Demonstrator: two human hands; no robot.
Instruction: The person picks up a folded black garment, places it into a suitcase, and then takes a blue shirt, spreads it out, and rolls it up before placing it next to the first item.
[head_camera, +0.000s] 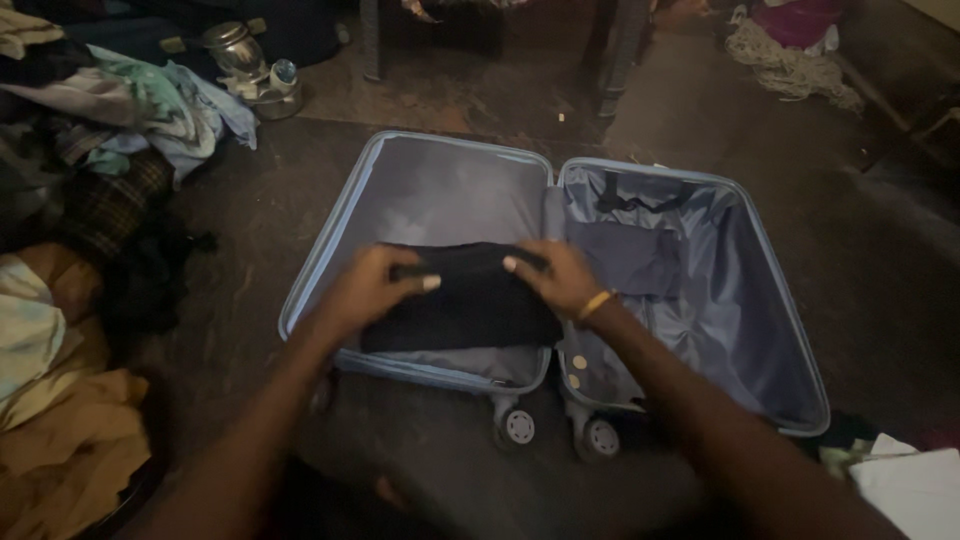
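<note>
At nine o'clock a heap of loose crumpled clothes lies unpacked on the dark floor. At centre, the left hand and right hand both press their fingers onto a folded black garment. It sits alone in the left half of the open pale-blue hard-shell suitcase, so packing seems barely begun; the three-o'clock half holds nothing.

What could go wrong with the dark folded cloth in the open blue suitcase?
1. The dark folded cloth lies close to the middle hinge of the suitcase, so an edge might get pinched there.
2. Both the left hand and the right hand press only its top edge, so the fold could slip open.
3. The room is dim, so wrinkles may be easy to miss.
</note>
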